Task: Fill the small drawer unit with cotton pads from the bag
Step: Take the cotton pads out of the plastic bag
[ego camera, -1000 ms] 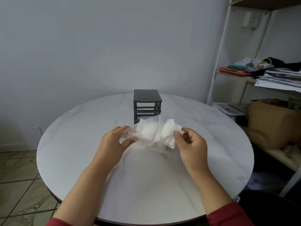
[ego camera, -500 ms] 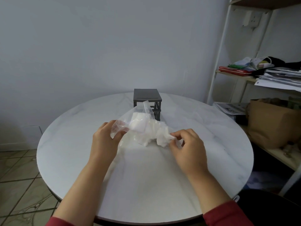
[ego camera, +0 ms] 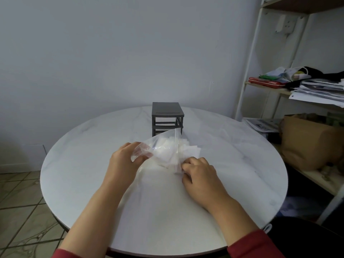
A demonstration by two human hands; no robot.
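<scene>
Cotton pads (ego camera: 166, 152) sit bunched inside a clear plastic zip bag (ego camera: 149, 148), held low over the middle of the round marble table (ego camera: 83, 164). The person sits at 6 o'clock. The left hand (ego camera: 124, 162) has its fingers curled round the bag's closed end on the 9 o'clock side and lifts it a little. The right hand (ego camera: 201, 174) has its fingers curled tight on the bag's mouth at the 3 o'clock side, pinching the edge by the pink zip strip. A few pads seem to poke past the mouth toward 2 o'clock, though I cannot tell whether they are free of the plastic. The dark grey drawer unit (ego camera: 167, 118) stands at 12 o'clock, just behind the bag. A raised corner of the bag covers the unit's lower front, and I cannot tell whether they touch, or whether any drawer is pulled out.

The main risk is a spill. With the closed end raised and the mouth low, the whole wad could slide out at once and scatter toward 3 o'clock, since the pads are light and loose. The thin plastic could also slip from the pinch and dump the rest. The unit looks light, so a one-handed tug on a drawer might drag or tip it. Pads clinging together may come out in clumps too thick for a shallow drawer.
</scene>
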